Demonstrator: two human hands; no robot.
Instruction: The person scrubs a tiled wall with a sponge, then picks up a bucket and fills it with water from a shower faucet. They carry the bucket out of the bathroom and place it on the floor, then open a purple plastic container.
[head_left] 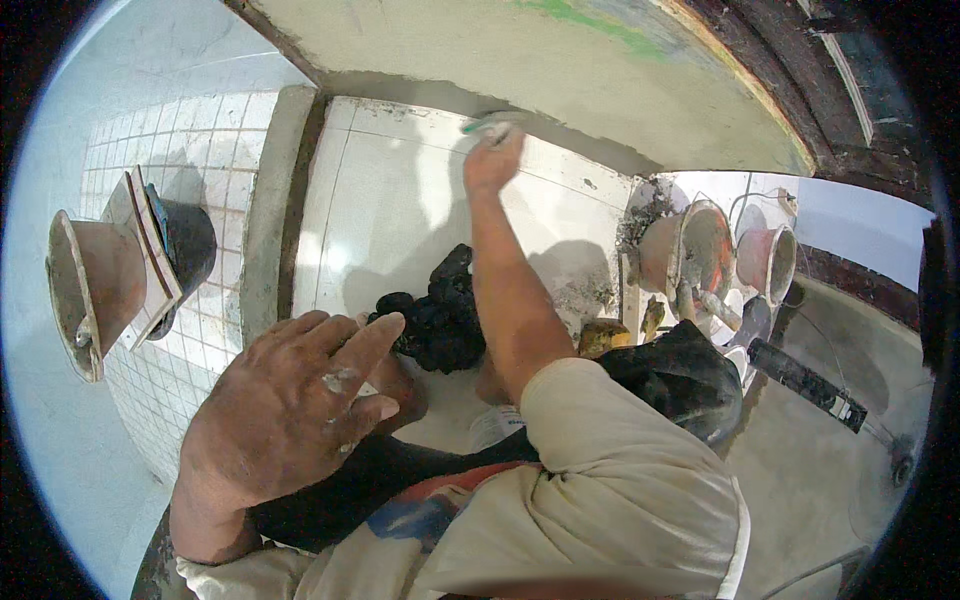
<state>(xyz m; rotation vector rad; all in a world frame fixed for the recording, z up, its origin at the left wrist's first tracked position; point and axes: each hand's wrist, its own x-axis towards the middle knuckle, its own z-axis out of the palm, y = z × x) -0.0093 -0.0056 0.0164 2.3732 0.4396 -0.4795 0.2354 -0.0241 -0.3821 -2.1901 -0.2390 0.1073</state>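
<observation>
My right hand [494,165] reaches far forward to the strip where the white tiles [400,180] meet the yellowish-green wall [560,60]. Its fingers are closed on a small pale tool with a green edge [488,128], mostly hidden by the hand; I cannot make out its exact kind. A damp grey band [440,95] runs along the bottom of that wall. Close to the camera, my left hand [290,405] is raised with its fingers loosely stretched and nothing in them. Pale paste is smeared on its fingers. Beyond it lies a lumpy black bundle [445,315].
At the right stand two dirty buckets [660,255] with tools near them, and a black tube-shaped tool [805,385]. A bucket [115,285] and a dark pail [195,245] are at the left, beside a raised grey kerb [270,200]. Black cloth [680,380] lies near my right arm.
</observation>
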